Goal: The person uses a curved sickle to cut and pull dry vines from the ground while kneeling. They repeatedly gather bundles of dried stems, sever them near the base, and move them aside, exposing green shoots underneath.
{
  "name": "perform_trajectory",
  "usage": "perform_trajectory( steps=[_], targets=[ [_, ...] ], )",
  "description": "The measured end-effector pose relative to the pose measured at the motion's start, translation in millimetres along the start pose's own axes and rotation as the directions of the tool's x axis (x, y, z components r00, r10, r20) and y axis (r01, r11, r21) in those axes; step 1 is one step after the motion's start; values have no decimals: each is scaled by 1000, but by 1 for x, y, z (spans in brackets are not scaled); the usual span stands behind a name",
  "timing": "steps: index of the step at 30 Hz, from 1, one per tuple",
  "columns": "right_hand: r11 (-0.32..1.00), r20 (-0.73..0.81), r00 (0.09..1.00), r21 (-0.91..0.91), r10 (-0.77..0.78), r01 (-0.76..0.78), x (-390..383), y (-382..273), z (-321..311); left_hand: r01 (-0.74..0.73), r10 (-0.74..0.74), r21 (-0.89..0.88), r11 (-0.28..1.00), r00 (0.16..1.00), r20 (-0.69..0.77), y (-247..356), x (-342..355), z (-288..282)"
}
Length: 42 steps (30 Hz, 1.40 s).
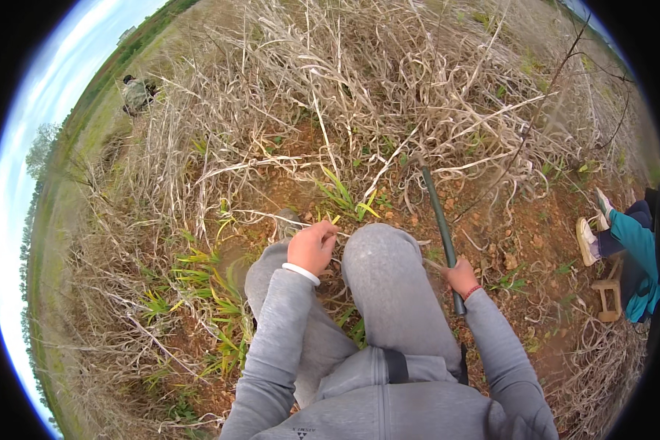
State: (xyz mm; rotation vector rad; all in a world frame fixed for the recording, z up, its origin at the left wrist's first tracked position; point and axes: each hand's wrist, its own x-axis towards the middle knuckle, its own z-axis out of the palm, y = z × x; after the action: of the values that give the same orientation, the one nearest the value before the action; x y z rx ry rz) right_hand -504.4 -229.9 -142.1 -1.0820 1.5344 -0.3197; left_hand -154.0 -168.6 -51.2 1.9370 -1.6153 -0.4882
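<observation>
Head view: right hand clasped on a green pole, left hand curled near green shoots.
The right hand (460, 279) grasps the green pole (438, 209) near its lower end, outside the right knee (378, 246); the far end reaches the dry grass (389, 95). The left hand (312, 249) is bent over the gap between the knees, just short of the green shoots (345, 196); whether it pinches anything I cannot tell. The step in hand seems to be steadying the pole; moving it would call for a firm grip, clear of the knee.
</observation>
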Motion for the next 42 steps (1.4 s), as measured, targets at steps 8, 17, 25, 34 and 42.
perform_trajectory(
  steps=[8, 17, 25, 34, 42],
  targets=[
    [774, 416, 906, 546, 80, -319, 106, -55, 43, 7, -6, -27, 1000, 1000, 8, 0, -1, -1],
    [700, 616, 785, 534, 61, -474, 173, -118, 120, 7, -7, 11, 1000, 1000, -3, -7, 5, 2],
    [827, 531, 847, 459, 38, -325, 115, -113, 123, 15, -14, 46, 999, 1000, -14, -14, 11, -2],
    [982, 463, 886, 156, 20, -103, 92, -109, 56, 112, -112, 15, 994, 993, 42, -22, 20, 3],
    [953, 333, 943, 286, 1, -102, 147, -106, 85, 177, -171, -105, 979, 983, 61, -35, 18, 12]
  ],
)
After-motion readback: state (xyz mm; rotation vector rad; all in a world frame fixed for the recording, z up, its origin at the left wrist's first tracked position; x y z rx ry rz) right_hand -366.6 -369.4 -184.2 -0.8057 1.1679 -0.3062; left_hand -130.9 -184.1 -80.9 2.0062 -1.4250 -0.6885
